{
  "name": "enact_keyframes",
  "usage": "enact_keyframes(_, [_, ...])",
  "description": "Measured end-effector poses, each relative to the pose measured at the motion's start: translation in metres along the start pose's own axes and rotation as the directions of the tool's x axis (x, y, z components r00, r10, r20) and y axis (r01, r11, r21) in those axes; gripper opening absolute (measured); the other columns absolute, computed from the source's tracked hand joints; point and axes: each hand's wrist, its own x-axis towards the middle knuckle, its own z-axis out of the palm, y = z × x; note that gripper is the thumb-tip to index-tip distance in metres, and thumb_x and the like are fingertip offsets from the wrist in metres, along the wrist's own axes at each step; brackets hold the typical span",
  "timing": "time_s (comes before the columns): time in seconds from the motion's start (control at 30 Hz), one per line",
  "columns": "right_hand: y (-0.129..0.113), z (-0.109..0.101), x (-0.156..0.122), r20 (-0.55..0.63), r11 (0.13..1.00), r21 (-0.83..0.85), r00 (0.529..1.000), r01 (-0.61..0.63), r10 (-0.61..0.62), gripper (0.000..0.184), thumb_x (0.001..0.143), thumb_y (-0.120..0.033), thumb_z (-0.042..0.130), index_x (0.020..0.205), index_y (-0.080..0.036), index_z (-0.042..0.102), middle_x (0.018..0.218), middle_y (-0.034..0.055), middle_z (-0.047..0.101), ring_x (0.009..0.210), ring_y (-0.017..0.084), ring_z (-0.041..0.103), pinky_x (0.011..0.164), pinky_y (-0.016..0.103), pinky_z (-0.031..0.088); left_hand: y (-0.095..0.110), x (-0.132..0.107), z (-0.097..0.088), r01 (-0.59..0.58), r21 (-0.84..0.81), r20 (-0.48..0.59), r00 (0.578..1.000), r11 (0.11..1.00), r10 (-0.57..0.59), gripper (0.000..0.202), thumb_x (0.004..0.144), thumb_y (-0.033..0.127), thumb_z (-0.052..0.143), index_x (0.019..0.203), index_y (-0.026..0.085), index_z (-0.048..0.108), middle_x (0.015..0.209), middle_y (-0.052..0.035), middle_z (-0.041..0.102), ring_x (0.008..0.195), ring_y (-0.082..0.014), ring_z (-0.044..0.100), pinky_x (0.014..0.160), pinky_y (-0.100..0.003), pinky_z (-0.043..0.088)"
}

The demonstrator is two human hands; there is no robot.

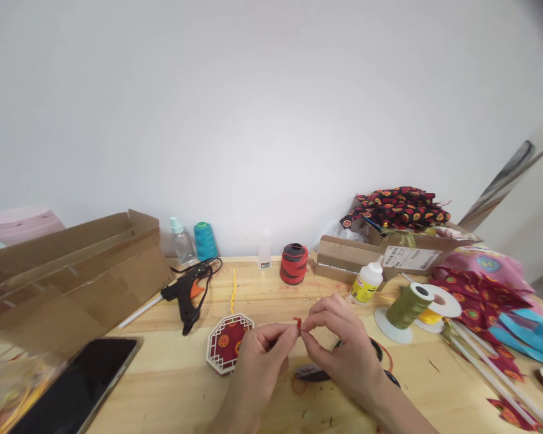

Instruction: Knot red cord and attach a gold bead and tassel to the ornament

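Above the middle of the table, my left hand [266, 355] pinches a short piece of red thread [297, 322] between thumb and index finger. My right hand [341, 340] closes its fingertips on the same thread, and the two hands almost touch. Only a small curled bit of the thread shows over the fingertips. Partly behind my left hand lies an octagonal wooden frame [226, 343] with red patterned fabric inside and a yellow cord [234, 292] at its top. Dark-handled scissors [312, 372] lie under my right hand, mostly covered by it.
A glue gun [187, 295], a phone [79, 386] and a cardboard box [81, 283] are on the left. At the back stands a red thread spool [294, 263]. To the right are a glue bottle [366, 282], a green thread spool [409, 306], white sticks [493, 374] and fabric scraps [475, 295].
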Motion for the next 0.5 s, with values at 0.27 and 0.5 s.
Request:
enact_keyframes(0.27, [-0.0019, -0.0006, 0.0016, -0.042, 0.997, -0.079, 0.999, 0.018, -0.021, 0.011, 0.067, -0.007, 0.056, 0.063, -0.017, 0.057, 0.063, 0.0013, 0.056, 0.062, 0.014, 0.048, 0.058, 0.028, 0.038, -0.0017, -0.0008, -0.0028, -0.104, 0.191, -0.001, 0.994, 0.976, 0.106, 0.027, 0.078, 0.033, 0.049, 0.060, 0.014, 0.057, 0.051, 0.0061, 0.029, 0.047, -0.0071, 0.023, 0.042, -0.020, 0.018])
enact_keyframes(0.5, [-0.0081, -0.0017, 0.0009, -0.049, 0.942, -0.314, 0.988, 0.121, -0.144, 0.013, 0.070, -0.008, 0.054, 0.061, -0.017, 0.058, 0.058, 0.0015, 0.056, 0.057, 0.014, 0.043, 0.054, 0.028, 0.032, -0.0017, -0.0003, -0.0013, -0.176, 0.266, 0.009, 0.983, 0.948, 0.181, 0.025, 0.077, 0.032, 0.049, 0.066, 0.015, 0.064, 0.059, 0.0014, 0.049, 0.062, -0.0143, 0.044, 0.056, -0.022, 0.035])
